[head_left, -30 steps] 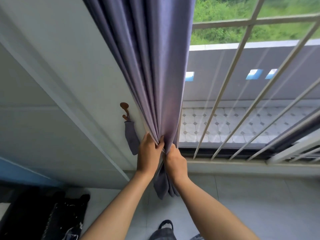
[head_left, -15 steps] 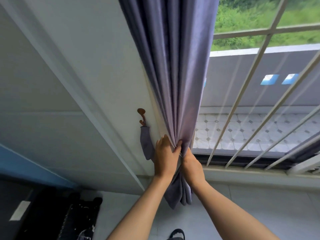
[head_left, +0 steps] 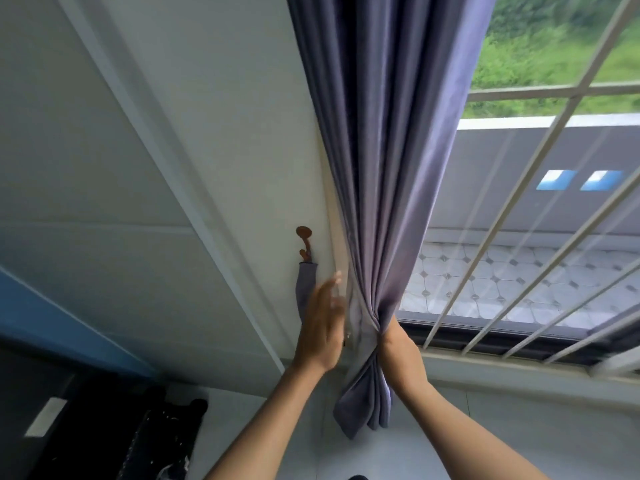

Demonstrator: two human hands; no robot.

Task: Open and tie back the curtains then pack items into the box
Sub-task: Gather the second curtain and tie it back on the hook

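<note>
The left hand (head_left: 322, 327) has let go of the gathered curtain (head_left: 377, 188) and reaches, fingers straight, toward the tie-back strap (head_left: 304, 289) hanging from the wall hook (head_left: 304, 242), while the right hand (head_left: 398, 344) alone grips the bunch beside the window, so tying probably comes next.

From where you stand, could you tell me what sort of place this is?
Probably a room in a home, at a window. A purple curtain hangs beside white window bars, a tieback strap hangs from a wall hook, and a tiled balcony lies outside.
</note>
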